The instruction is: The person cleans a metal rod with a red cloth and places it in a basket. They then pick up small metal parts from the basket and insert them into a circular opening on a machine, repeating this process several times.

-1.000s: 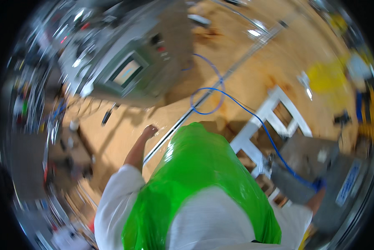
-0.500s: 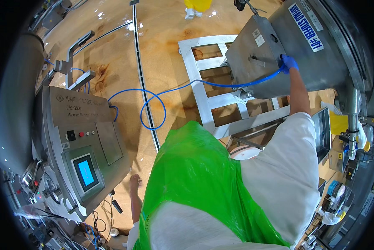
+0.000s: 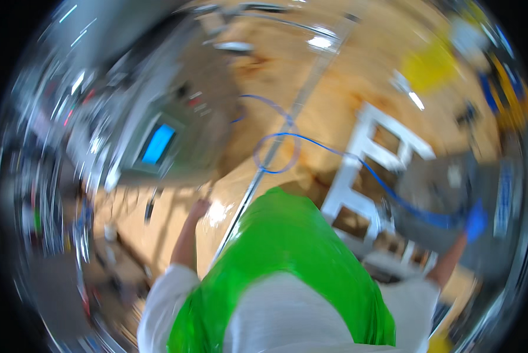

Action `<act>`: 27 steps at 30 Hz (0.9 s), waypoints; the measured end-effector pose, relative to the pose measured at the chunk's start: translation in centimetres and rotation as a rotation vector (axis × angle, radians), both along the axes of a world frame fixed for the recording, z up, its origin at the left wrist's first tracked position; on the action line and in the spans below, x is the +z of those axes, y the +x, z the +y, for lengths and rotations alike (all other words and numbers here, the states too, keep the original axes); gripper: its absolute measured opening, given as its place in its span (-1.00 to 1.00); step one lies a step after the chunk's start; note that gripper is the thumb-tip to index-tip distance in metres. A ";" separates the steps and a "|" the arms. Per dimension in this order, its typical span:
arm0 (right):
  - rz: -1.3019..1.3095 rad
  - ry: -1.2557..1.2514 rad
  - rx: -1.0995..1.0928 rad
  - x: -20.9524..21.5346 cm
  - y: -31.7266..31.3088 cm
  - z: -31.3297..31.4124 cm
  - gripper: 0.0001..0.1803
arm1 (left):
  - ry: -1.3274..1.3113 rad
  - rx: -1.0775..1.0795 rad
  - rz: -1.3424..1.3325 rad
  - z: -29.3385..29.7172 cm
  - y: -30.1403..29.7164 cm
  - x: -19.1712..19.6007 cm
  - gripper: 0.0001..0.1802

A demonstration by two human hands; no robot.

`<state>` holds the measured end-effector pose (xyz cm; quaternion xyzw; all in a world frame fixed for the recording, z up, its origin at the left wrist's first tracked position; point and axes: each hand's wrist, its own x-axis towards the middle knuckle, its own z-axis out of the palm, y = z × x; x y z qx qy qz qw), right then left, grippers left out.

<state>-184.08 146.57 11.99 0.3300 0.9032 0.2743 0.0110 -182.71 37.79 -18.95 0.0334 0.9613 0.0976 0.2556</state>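
Observation:
My right hand point(image 3: 477, 221), in a blue glove, is stretched out to the right beside a grey metal machine point(image 3: 432, 187). It is closed on the blue hose point(image 3: 387, 187), though motion smears the fingers. The hose runs left from there, over a white frame point(image 3: 341, 187), and makes a loop above the floor. My bare left hand point(image 3: 200, 209) hangs low on the left, curled into a loose fist with nothing visible in it. Nearest to it is a metal control cabinet point(image 3: 196, 126) with a lit blue screen point(image 3: 158, 144). A green apron point(image 3: 276, 235) covers my front.
A narrow drain channel point(image 3: 304, 93) crosses the wet tan floor point(image 3: 258, 76). Farther off at the right stands a person in yellow point(image 3: 430, 66). Blurred equipment lines the left rim, and a dark handle-like object point(image 3: 150, 209) hangs below the cabinet.
My view has swung to the right and blurred, so the cabinet and floor drain sit differently. My right hand remains at the machine with the hose. The person in yellow shows more fully.

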 end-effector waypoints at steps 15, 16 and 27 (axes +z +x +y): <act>0.660 -1.271 0.597 -1.7 -20.4 -33.7 -0.60 | 0.087 1.094 1.335 -20.4 -10.9 28.6 -0.29; 0.583 -1.319 0.598 -1.3 -20.8 -38.9 -0.61 | 0.164 1.110 1.239 -21.9 -11.8 28.6 -0.21; 0.116 -1.449 1.105 -10.2 -21.3 -77.1 -0.67 | 0.203 1.058 0.962 -22.2 -15.2 30.0 -0.43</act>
